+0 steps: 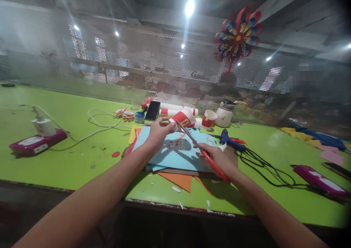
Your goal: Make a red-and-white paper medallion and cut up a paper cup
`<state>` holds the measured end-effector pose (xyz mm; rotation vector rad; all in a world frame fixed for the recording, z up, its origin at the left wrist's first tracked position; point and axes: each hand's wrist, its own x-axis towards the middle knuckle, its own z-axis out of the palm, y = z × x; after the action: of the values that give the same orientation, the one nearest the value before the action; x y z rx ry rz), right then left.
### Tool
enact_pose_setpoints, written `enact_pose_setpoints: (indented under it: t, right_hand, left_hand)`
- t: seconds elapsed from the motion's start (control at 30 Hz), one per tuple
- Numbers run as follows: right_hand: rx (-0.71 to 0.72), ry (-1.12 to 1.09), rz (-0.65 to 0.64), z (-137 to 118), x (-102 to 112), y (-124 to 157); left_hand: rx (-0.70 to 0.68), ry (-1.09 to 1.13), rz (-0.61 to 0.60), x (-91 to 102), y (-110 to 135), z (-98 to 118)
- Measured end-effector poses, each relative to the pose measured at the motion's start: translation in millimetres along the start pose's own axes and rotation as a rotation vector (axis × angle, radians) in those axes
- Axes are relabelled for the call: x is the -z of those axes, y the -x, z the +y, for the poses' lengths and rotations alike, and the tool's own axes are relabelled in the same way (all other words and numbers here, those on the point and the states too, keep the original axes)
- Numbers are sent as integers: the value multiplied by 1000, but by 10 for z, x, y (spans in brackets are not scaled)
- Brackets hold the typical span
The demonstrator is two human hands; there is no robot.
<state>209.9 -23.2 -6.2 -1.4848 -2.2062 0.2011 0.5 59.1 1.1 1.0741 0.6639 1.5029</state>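
Note:
My left hand [159,131] grips a red and white paper cup [181,118] by its edge, tilted on its side above the papers. In my right hand [215,156] is a pair of scissors [210,161] with orange-red handles. Their blades point up and left and meet the cup's edge. Below both hands lies a stack topped with light blue paper [189,160], strewn with small red and white scraps. Orange paper [178,180] sticks out at the stack's front. My fingers partly hide the cup's left end.
Behind the stack are stacked paper cups [171,112], a phone [153,111], a blue jar [139,117], an upright cup [208,119] and a white kettle-like bottle [225,113]. A blue glue gun [230,142] with black cable lies right. Purple power strips [38,142] flank the green table [90,171].

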Motion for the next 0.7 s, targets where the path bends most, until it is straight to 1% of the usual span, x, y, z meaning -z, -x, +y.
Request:
enact_pose_setpoints:
  t: [0.2, 0.43, 0.57, 0.7]
  right_hand:
    - [-7, -2, 10, -2, 2, 19]
    - [-4, -14, 20, -19, 4, 30]
    - [3, -5, 32, -12, -7, 35]
    - [19, -11, 36, 15, -18, 21]
  left_hand:
    - [-4, -34, -11, -16, 19, -24]
    - [26, -19, -9, -44, 55, -8]
    - [64, 7, -22, -22, 46, 11]
    - [127, 46, -71, 26, 19, 40]
